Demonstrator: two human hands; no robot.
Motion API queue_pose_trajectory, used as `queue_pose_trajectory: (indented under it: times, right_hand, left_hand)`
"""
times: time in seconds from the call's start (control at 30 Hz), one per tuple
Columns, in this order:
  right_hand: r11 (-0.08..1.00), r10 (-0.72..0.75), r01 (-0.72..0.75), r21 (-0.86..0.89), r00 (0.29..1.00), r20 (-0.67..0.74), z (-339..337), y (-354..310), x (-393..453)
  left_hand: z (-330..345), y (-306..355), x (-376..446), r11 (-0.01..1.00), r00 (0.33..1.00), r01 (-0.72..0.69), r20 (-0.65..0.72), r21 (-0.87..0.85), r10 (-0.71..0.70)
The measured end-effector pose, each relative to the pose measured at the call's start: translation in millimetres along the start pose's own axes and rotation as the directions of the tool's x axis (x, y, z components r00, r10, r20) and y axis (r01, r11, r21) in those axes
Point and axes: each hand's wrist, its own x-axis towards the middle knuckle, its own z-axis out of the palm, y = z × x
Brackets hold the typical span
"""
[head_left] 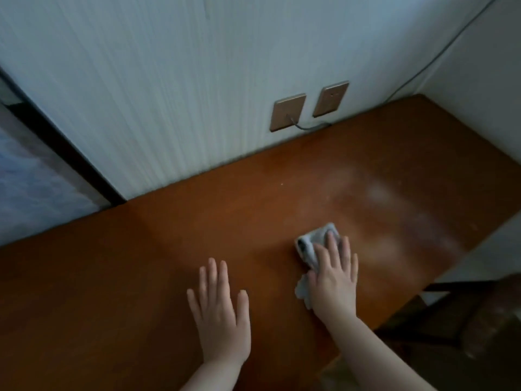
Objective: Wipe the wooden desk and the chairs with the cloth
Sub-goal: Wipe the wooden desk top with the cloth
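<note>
Fingers (335,249) of the right hand (334,280) lie straight, pressing a crumpled pale grey cloth (313,246) onto the reddish-brown wooden worktop (169,241), lower right; left hand (220,311) rests flat, fingers spread.

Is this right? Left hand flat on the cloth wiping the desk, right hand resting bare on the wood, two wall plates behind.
Wrong on the hands. The head view shows the right hand pressing flat on the cloth, and the left hand resting bare on the wooden desk. The two wall plates behind are as you say.
</note>
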Motion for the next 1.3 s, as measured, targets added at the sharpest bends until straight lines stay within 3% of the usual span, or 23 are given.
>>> queue_pose_trajectory:
  times: [0.07,0.13,0.2,0.27,0.37,0.43,0.5,0.53,0.6,0.67,0.7,0.73,0.8,0.87,0.9,0.93,1.0,1.07,1.1,1.13,1.2,1.27,1.3]
  right_hand:
    - [0.974,0.214,-0.212,0.081,0.977,-0.011,-1.0,-8.4,-4.2]
    - [1.0,0.016,-0.016,0.021,1.0,-0.023,9.0,-29.4,-28.2]
    - [0.943,-0.329,0.333,-0.003,0.934,0.14,10.1,-41.1,-56.0]
    - [0.907,-0.412,0.421,-0.005,0.89,0.195,-3.2,-21.9,-47.4]
    - [0.997,0.064,-0.061,-0.048,0.995,0.072,-18.1,32.2,-27.0]
    - [0.941,0.337,-0.338,0.001,0.94,-0.059,-18.3,53.5,-29.2]
    - [0.925,0.378,-0.38,0.008,0.918,-0.118,-10.4,45.2,-39.9]
    - [0.957,0.292,-0.291,0.024,0.95,-0.107,-3.3,33.7,-46.3]
    - [0.996,-0.094,0.094,0.005,0.995,0.044,2.8,10.8,-56.1]
    - [0.93,-0.359,0.367,-0.007,0.915,0.184,-7.7,13.2,-46.0]
    - [0.931,-0.357,0.364,-0.004,0.914,0.193,-12.9,27.1,-34.7]
    - [0.96,-0.274,0.279,-0.009,0.947,0.171,-16.3,45.4,-25.1]
    - [0.995,0.095,-0.095,0.009,0.995,0.021,-25.9,83.9,-16.9]
    - [0.92,0.392,-0.389,0.042,0.913,-0.115,-26.5,97.6,-23.9]
    - [0.905,0.425,-0.423,0.047,0.89,-0.167,-22.5,90.1,-28.4]
    - [0.933,0.359,-0.356,0.054,0.914,-0.189,-15.0,76.9,-34.1]
    - [0.996,-0.093,0.094,0.007,0.994,-0.061,-6.1,45.4,-36.6]
    - [0.88,-0.468,0.474,-0.022,0.875,0.124,-9.1,39.3,-17.4]
    - [0.877,-0.473,0.48,-0.013,0.868,0.15,-12.3,49.2,-1.9]
    - [0.927,-0.373,0.376,-0.004,0.919,0.125,-15.3,64.4,9.5]
    - [0.999,0.005,-0.003,0.053,0.999,-0.047,-23.3,102.1,17.9]
    - [0.947,0.313,-0.286,0.15,0.925,-0.215,-27.8,130.3,7.5]
    - [0.933,0.353,-0.315,0.177,0.896,-0.269,-24.2,133.3,1.1]
  left_hand:
    - [7.1,5.7,-4.5,0.998,0.999,-0.035,-0.015,0.046,0.036]
    - [13.4,14.2,-5.7,0.998,0.998,-0.055,-0.035,0.014,0.055]
    - [20.1,25.2,-6.3,0.995,0.995,-0.099,-0.007,-0.026,0.099]
    - [24.8,34.2,-7.2,0.987,0.985,-0.162,0.059,-0.012,0.163]
    - [32.4,47.1,-8.9,0.96,0.955,-0.26,0.171,0.1,0.241]
    - [36.9,52.1,-10.0,0.94,0.946,-0.288,0.207,0.181,0.25]
    - [40.5,54.5,-11.3,0.933,0.948,-0.281,0.213,0.224,0.235]
    - [40.8,55.4,-11.5,0.933,0.95,-0.278,0.213,0.228,0.231]
    - [39.6,56.8,-11.4,0.933,0.948,-0.281,0.214,0.226,0.234]
    - [39.1,59.1,-11.2,0.93,0.945,-0.275,0.247,0.244,0.214]
    - [38.2,60.4,-10.8,0.931,0.944,-0.266,0.264,0.249,0.198]
    - [36.7,62.5,-10.2,0.932,0.946,-0.253,0.267,0.26,0.183]
    - [36.8,63.6,-8.5,0.932,0.952,-0.234,0.26,0.277,0.161]
    - [35.8,69.3,-5.3,0.956,0.964,-0.185,0.229,0.229,0.132]
    - [36.9,72.5,-3.0,0.97,0.975,-0.156,0.188,0.188,0.12]
    - [39.5,75.5,-0.9,0.981,0.985,-0.126,0.14,0.15,0.105]
    - [45.7,85.5,4.6,0.994,0.996,-0.074,0.051,0.082,0.07]
    - [51.2,96.6,9.6,0.998,0.999,-0.042,0.022,0.049,0.041]
    - [54.2,100.3,12.4,0.998,0.999,-0.034,0.024,0.05,0.033]
    - [57.7,102.5,14.8,0.998,0.999,-0.022,0.032,0.056,0.02]
    - [64.0,106.5,18.9,0.998,0.999,0.015,0.043,0.054,-0.017]
    - [68.8,113.5,22.4,0.999,0.999,0.04,0.02,0.035,-0.04]
    - [72.3,118.4,24.0,0.999,0.999,0.049,-0.006,0.019,-0.048]
